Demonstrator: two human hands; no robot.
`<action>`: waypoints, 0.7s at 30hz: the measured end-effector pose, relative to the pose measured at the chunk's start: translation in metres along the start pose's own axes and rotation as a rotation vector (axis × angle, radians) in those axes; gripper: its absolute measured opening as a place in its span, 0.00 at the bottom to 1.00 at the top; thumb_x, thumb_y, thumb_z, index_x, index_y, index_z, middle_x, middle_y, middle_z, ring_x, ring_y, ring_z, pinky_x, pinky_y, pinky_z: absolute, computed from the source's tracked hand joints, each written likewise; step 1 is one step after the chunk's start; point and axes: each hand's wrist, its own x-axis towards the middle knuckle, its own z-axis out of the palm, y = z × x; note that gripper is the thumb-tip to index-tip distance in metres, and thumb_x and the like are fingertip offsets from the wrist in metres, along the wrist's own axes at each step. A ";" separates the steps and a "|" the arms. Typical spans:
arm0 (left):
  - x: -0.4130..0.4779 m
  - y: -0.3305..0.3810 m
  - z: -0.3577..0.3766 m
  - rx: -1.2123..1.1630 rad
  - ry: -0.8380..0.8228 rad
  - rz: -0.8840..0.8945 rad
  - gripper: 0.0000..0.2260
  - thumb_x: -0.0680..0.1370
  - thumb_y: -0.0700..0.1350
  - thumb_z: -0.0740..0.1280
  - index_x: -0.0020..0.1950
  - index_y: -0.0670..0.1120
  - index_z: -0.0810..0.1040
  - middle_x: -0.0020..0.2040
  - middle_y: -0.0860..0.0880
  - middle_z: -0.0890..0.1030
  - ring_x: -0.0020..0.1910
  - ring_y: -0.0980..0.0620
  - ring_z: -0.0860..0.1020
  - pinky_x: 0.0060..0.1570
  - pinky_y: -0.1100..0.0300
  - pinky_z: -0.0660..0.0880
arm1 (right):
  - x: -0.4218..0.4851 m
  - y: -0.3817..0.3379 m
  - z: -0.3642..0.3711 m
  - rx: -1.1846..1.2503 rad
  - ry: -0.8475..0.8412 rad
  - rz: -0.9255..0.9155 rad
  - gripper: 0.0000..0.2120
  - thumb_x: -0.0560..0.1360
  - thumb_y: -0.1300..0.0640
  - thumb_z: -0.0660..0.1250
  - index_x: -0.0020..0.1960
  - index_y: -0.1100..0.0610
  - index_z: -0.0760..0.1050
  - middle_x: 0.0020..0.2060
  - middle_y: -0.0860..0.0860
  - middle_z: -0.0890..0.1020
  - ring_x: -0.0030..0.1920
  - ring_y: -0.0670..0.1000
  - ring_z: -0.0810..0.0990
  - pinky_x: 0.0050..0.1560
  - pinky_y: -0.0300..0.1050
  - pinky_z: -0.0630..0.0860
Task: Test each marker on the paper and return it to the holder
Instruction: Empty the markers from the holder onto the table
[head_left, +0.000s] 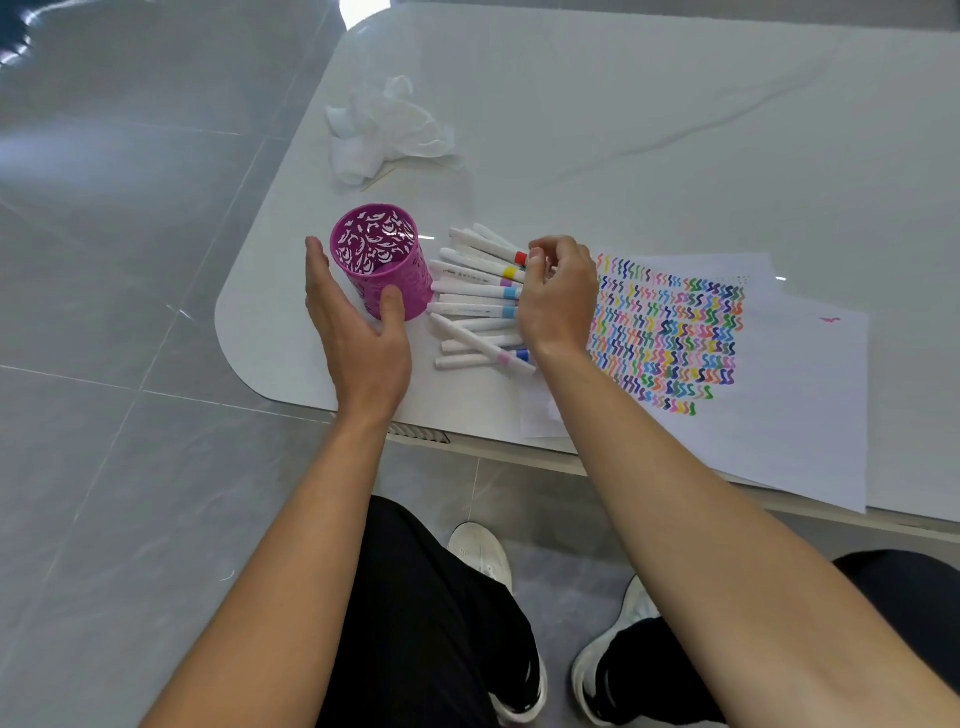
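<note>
- The purple cut-out holder (410, 291) stood upright near the rounded corner of the white table (623, 130). No marker showed inside it, so by my reading the returning had yet to begin.
- The left grip (358, 332) lay spread around the holder, with straight fingers along its left wall and the thumb (392, 306) pressed to its near wall. I judged this a steadying hold, so that the light cup would neither tip nor slide when markers dropped in.
- The pile of markers (478, 291) lay on the table just right of the holder, its nearest barrels almost touching the wall. The white barrels were fanned out and the coloured caps pointed away from the holder. Lying so close, they left only a short trip back.
- The right grip (558, 296) hung over the cap ends, on the side of the pile away from the holder, with its fingers curled. Its fingertips were just beside the red-capped marker (493, 248) at the far edge of the fan. I could not tell whether they pinched that cap or only neared it.
- The paper (779, 389) lay right of the holder, beyond the pile, and hung partly over the table's near edge. A dense block of coloured squiggles (670, 332) covered the sheet, which suggested that much testing was already done.
- A crumpled tissue (387, 127) sat behind the holder, well apart from it.
</note>
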 end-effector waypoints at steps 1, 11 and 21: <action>-0.001 0.002 0.000 0.021 0.015 0.015 0.35 0.80 0.46 0.65 0.82 0.48 0.50 0.82 0.50 0.56 0.80 0.52 0.55 0.75 0.64 0.55 | -0.001 0.000 -0.002 0.007 -0.005 -0.001 0.09 0.84 0.60 0.62 0.58 0.59 0.80 0.54 0.53 0.81 0.58 0.52 0.78 0.57 0.43 0.74; -0.024 0.023 0.005 0.205 -0.018 0.373 0.34 0.76 0.36 0.68 0.80 0.42 0.59 0.79 0.45 0.62 0.78 0.47 0.59 0.77 0.48 0.61 | -0.014 0.020 -0.053 0.112 0.049 -0.016 0.12 0.80 0.66 0.62 0.59 0.59 0.80 0.55 0.52 0.83 0.58 0.51 0.80 0.62 0.49 0.78; -0.056 0.023 0.029 0.370 -0.386 0.590 0.15 0.77 0.37 0.68 0.63 0.44 0.80 0.65 0.45 0.76 0.64 0.45 0.73 0.64 0.50 0.72 | -0.039 0.062 -0.095 -0.376 0.058 -0.080 0.11 0.78 0.62 0.66 0.59 0.60 0.81 0.57 0.57 0.80 0.62 0.59 0.75 0.63 0.53 0.69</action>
